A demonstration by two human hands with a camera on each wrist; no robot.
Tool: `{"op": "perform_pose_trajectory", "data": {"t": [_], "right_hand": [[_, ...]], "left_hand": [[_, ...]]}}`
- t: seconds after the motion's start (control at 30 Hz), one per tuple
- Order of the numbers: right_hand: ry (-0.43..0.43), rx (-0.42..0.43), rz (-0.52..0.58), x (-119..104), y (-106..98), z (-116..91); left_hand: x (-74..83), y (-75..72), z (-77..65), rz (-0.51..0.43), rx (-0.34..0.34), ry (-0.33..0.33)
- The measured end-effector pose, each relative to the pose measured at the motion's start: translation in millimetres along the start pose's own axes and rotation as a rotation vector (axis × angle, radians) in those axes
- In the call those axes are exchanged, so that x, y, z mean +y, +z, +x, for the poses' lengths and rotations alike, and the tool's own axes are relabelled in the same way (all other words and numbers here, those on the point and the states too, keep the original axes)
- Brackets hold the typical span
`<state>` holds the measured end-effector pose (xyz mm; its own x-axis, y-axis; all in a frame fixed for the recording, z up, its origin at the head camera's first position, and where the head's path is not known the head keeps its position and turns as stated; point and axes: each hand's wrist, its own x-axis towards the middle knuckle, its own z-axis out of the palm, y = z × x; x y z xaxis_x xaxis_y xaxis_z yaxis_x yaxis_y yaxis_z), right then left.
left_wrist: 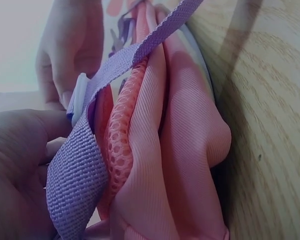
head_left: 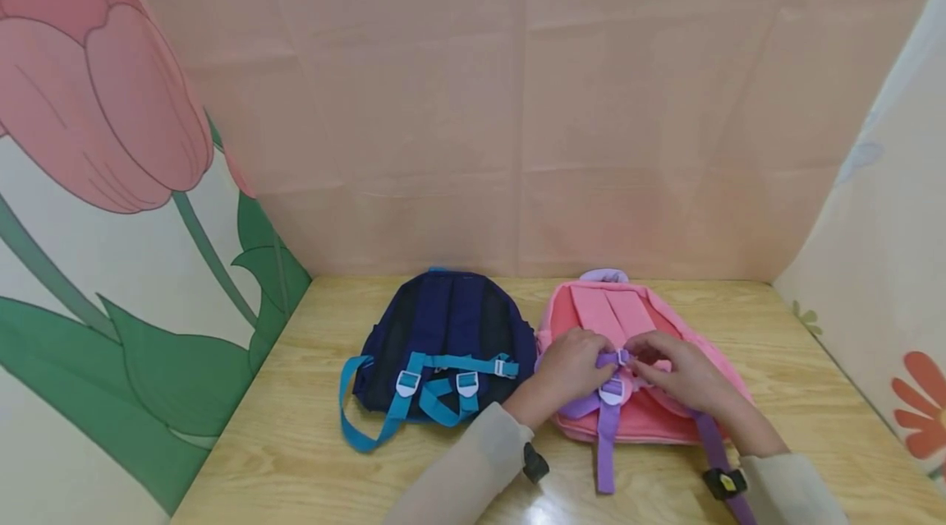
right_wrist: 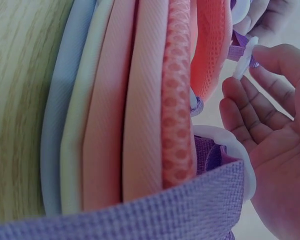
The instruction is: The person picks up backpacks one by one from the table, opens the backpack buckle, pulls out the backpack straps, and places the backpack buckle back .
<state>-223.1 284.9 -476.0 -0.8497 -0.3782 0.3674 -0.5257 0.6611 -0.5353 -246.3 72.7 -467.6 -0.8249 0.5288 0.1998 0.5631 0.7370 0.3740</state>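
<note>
Left hand: I see the left hand [head_left: 572, 367] over the near-left part of the pink backpack, fingertips together and pinching a short purple strap [head_left: 607, 359]; its palm faces down in my head view
Right hand: the right hand [head_left: 676, 369] faces it across a narrow gap, thumb and fingers closed on a small white clip [right_wrist: 246, 58]; my right wrist view shows the clip between thumb and fingertip, the purple webbing running from it to the left hand
Pink backpack: the pink backpack [head_left: 624, 313] lies beneath both hands, strap side up; its lavender handle [head_left: 603, 275] is beyond them, and my right wrist view has a mesh edge [right_wrist: 176, 100] beside the right hand
Purple webbing: a white buckle [head_left: 612, 390] sits just below the gap between the hands, with a purple strap end [head_left: 606, 459] hanging from it towards me; another purple strap [head_left: 712, 436] runs down by the right wrist
Navy backpack: the navy backpack [head_left: 447, 311] lies to the left of the left hand, apart from the fingers; teal straps [head_left: 358, 420] and white buckles [head_left: 407, 383] lie across its near part
Wrists: I have pale sleeves [head_left: 469, 467] on both arms; a black wrist device [head_left: 535, 463] shows by the left wrist and another by the right
Surface: the wood-grain surface [head_left: 273, 426] spreads under the backpacks and around the hands
Backdrop: a pinkish-tan sheet [head_left: 517, 98] rises beyond the hands; a tulip panel [head_left: 111, 98] stands far to their left
</note>
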Motion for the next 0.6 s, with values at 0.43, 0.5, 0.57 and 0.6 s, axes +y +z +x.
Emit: {"op": "perform_pose_trajectory", "data": {"t": [0.43, 0.5, 0.57, 0.6], "right_hand": [[-0.018, 0.019, -0.005, -6.4, 0.8, 1.5], [-0.013, 0.019, -0.013, -6.4, 0.3, 1.5], [-0.009, 0.02, -0.022, -6.2, 0.1, 1.7], [-0.007, 0.018, -0.023, -6.0, 0.1, 1.6]], "left_hand": [[-2.3, 1.3, -1.9, -0.07, 0.006, -0.008], [-2.6, 0.5, -1.8, -0.104, 0.007, -0.014], [-3.2, 0.3, -1.3, -0.126, 0.012, -0.015], [-3.5, 0.3, -0.9, -0.131, 0.016, -0.013]]}}
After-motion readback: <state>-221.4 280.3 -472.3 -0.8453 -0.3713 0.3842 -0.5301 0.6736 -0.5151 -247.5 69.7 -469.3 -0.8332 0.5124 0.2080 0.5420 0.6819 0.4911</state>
